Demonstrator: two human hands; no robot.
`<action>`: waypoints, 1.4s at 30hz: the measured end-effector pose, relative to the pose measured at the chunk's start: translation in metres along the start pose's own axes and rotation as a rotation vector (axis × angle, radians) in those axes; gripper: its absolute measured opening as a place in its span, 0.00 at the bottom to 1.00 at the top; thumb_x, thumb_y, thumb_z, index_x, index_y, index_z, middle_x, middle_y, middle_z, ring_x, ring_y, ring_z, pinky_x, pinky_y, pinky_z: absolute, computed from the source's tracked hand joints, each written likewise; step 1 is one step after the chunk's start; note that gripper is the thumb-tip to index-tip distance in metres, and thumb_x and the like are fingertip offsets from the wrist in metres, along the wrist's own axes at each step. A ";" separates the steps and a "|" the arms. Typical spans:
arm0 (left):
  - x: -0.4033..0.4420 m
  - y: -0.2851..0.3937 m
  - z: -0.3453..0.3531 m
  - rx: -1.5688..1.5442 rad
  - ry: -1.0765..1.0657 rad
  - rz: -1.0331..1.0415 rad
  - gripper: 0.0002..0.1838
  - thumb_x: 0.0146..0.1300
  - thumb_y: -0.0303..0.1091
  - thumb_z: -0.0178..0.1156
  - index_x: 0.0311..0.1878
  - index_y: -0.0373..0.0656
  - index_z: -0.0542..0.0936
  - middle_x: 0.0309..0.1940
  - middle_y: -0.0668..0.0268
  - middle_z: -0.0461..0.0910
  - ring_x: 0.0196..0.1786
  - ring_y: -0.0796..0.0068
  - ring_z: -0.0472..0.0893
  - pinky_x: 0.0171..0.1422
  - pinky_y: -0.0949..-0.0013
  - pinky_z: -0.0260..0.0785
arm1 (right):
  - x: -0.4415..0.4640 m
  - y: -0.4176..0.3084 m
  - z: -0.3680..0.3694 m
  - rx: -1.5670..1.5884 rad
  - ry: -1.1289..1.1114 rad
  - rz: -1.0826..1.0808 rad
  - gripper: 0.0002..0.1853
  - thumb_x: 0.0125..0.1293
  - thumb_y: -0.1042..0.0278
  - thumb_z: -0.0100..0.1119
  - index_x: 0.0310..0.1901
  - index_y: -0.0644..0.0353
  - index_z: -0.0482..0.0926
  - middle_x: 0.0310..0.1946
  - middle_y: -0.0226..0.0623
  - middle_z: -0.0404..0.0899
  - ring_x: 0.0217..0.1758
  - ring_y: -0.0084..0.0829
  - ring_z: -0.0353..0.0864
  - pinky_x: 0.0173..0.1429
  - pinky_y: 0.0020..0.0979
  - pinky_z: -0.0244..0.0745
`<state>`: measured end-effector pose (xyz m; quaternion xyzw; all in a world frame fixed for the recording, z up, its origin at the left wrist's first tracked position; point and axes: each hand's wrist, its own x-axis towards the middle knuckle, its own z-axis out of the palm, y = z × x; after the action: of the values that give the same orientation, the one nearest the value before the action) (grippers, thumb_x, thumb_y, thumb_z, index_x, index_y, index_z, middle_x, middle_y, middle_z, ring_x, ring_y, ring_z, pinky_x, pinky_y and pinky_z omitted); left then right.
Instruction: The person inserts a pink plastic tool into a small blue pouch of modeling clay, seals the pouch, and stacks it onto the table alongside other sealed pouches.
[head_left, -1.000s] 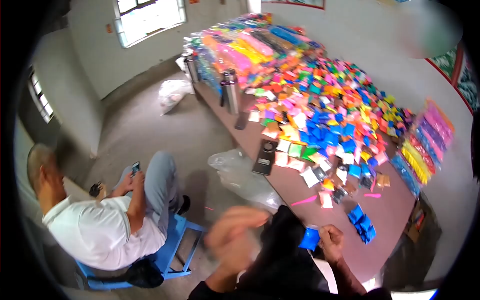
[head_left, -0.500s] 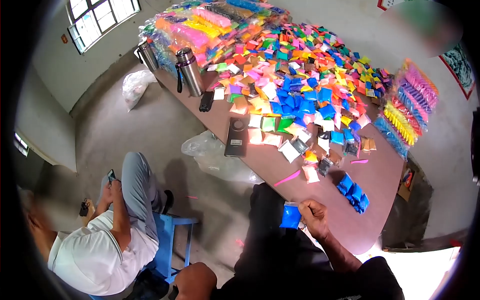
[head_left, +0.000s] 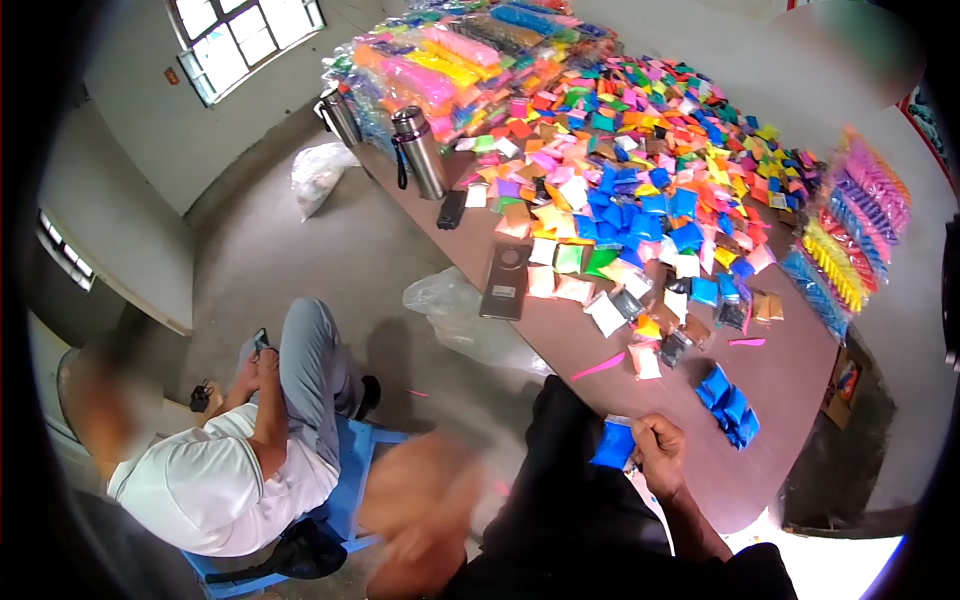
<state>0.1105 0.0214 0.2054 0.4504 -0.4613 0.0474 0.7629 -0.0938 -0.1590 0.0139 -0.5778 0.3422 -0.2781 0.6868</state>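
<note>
My right hand (head_left: 660, 452) pinches the top edge of a small blue packet (head_left: 613, 443), which hangs over my dark trousers by the table edge. My left hand (head_left: 425, 490) is smeared by motion, low and to the left, near a blue chair; its fingers cannot be made out. Beyond my right hand, a cluster of blue packets (head_left: 730, 405) lies together on the brown table (head_left: 640, 400). Two pink plastic strips, one the nearer pink strip (head_left: 598, 366), lie close to a few loose packets, including a pale pink one (head_left: 646, 360).
A large heap of colourful packets (head_left: 640, 190) covers the table's far part, with bagged bundles (head_left: 450, 60) behind. A steel flask (head_left: 418, 155) and a dark phone-like device (head_left: 505, 281) stand and lie along the left edge. A seated person (head_left: 215, 480) holds a phone at left.
My left arm has risen into view from the bottom, blurred. My right hand still holds the blue packet, now tilted. The whole view has shifted, with the scene sliding right.
</note>
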 end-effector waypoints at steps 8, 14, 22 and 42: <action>-0.149 -0.137 0.061 -0.044 -0.236 -0.943 0.14 0.69 0.37 0.69 0.51 0.38 0.83 0.38 0.73 0.82 0.39 0.87 0.77 0.43 0.78 0.72 | -0.001 -0.023 -0.012 -0.140 -0.158 -0.049 0.04 0.74 0.74 0.61 0.40 0.65 0.82 0.30 0.26 0.79 0.32 0.15 0.74 0.40 0.21 0.71; -0.147 -0.138 0.073 -0.068 -0.341 -0.963 0.12 0.74 0.36 0.62 0.45 0.35 0.83 0.29 0.73 0.78 0.34 0.87 0.75 0.39 0.77 0.70 | 0.009 -0.002 -0.027 -0.129 -0.197 -0.077 0.03 0.73 0.76 0.61 0.40 0.65 0.80 0.30 0.26 0.78 0.33 0.15 0.73 0.39 0.20 0.70; -0.151 -0.141 0.093 -0.006 -0.314 -0.933 0.11 0.75 0.35 0.61 0.45 0.35 0.82 0.31 0.75 0.76 0.35 0.89 0.71 0.39 0.78 0.67 | 0.016 0.009 -0.031 -0.084 -0.109 -0.185 0.03 0.70 0.76 0.63 0.40 0.65 0.79 0.33 0.27 0.78 0.34 0.17 0.73 0.39 0.22 0.70; -0.167 -0.158 0.130 -0.059 -0.405 -0.978 0.12 0.76 0.37 0.60 0.47 0.35 0.82 0.33 0.74 0.78 0.37 0.88 0.74 0.41 0.77 0.69 | 0.012 0.002 -0.057 -0.066 -0.012 -0.244 0.04 0.72 0.73 0.62 0.41 0.64 0.79 0.36 0.28 0.78 0.39 0.18 0.74 0.44 0.24 0.72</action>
<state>0.0072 -0.1095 0.0009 0.5914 -0.3368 -0.4147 0.6040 -0.1316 -0.2027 0.0045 -0.6389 0.2741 -0.3446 0.6308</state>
